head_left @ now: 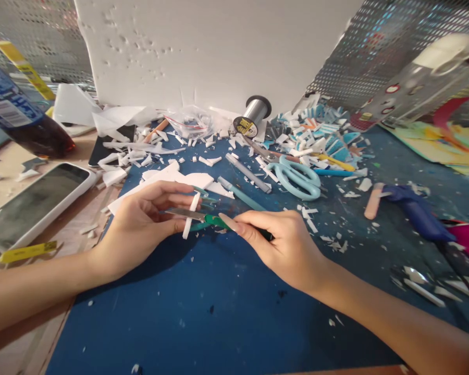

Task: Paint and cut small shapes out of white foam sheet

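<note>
White strip was up near the centre, over the near half of a blue mat, slanted, held clear of the mat. Left hand pinched it between thumb and fingers, the other fingers loosely curled. Right hand was closed around the green handle of a knife, thumb laid along the top. Blade pointed left and crossed the strip, tip close to the left fingers; couldn't tell how deep, if at all, it had gone in.

Flat white pieces lay just beyond the left hand. Grey stick and teal stick sat beyond the right hand, with light-blue scissors a bit farther right. Far side: wire spool tipped over, clear plastic bag to its left, heap of blue-and-white scraps to its right, big white board upright behind. Left side of the wooden tabletop: phone, yellow strip by its near end, bottle of dark liquid tilted in view. Right side: dark blue tool with a beige tip, coloured papers farther off.
</note>
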Tool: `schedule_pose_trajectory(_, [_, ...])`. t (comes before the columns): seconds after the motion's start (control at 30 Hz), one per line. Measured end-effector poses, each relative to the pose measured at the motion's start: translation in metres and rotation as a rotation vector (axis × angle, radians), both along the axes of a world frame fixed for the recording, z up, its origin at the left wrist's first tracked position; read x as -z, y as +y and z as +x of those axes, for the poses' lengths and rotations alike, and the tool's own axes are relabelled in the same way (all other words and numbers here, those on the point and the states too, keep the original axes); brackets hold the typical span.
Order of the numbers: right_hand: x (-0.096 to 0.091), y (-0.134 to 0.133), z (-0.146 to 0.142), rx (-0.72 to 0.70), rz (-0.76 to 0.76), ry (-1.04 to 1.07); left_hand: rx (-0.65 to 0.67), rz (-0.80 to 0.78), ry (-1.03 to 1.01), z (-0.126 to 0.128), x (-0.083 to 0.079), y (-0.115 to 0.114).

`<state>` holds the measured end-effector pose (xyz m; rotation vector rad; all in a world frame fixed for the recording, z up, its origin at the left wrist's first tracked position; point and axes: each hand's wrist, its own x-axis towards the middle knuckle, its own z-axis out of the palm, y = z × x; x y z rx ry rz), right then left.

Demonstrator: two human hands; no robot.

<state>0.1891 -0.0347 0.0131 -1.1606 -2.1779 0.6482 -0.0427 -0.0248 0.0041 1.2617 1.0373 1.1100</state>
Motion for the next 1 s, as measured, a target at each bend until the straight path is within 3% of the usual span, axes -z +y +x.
schedule_pose_trajectory(0.17, [0.0001,-0.0015,0.0015,-0.023,0.097,-0.048,-0.007,-0.007,0.026,-0.0021,0.003,-0.0001])
schedule_pose_trajectory(0.63, [0.0012,-0.0025,-0.0026,-0.072,0.122,-0.034,-0.015,-0.058,0.012,-0.0008,-0.0013,-0.0022])
schedule_pose_trajectory(1.0, [-0.0015,0.0004,-0.0033,-0.106,-0.115,0.075,-0.007,-0.047,0.012,0.0001,-0.0035,-0.002])
